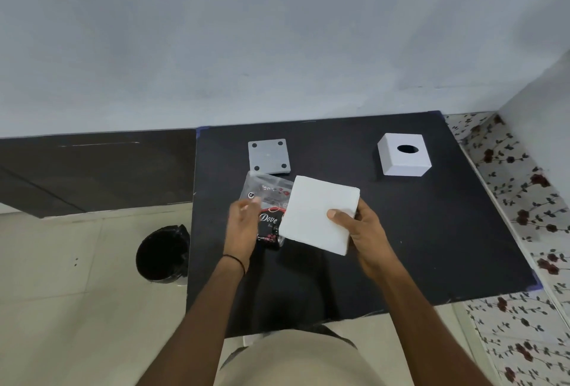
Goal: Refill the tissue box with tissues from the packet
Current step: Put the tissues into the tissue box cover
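- The left hand (243,225) holds the packet (269,210), which looks empty.
- The right hand (359,228) grips the white tissues (319,214), thumb on top.
- The tissue box (404,154) sits on the black table (431,231) at two o'clock from the tissues.
- Its base plate (269,156) lies at eleven o'clock.

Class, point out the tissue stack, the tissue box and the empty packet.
tissue stack (319,214), head view, middle of its top face.
tissue box (404,154), head view, top face beside the opening.
packet (270,193), head view, clear upper part.

A black-lined bin (163,252) stands on pale floor tiles (61,308) beside the black table (431,231).
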